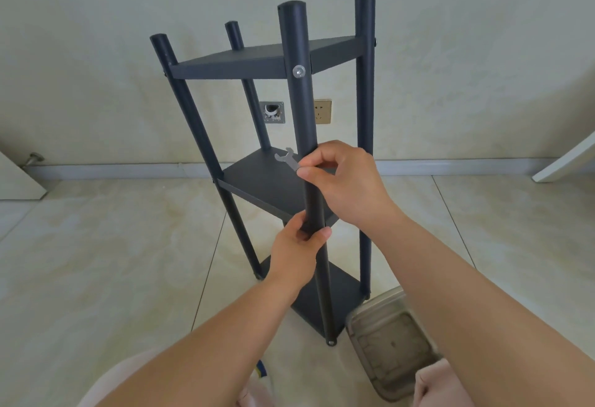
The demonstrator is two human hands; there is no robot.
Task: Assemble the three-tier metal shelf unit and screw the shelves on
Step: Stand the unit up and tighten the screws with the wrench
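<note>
The shelf unit (299, 110) is standing upright on the tiled floor (96, 245); the left hand (297, 245) is gripping its near post, the right hand (346, 181) pinching a flat wrench (287, 158); rigid, light-looking metal, best steadied by a post.

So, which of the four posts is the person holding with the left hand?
The nearest front post, the one with the silver bolt at the top shelf. The left hand grips it below the middle shelf; the other three posts are untouched.
</note>
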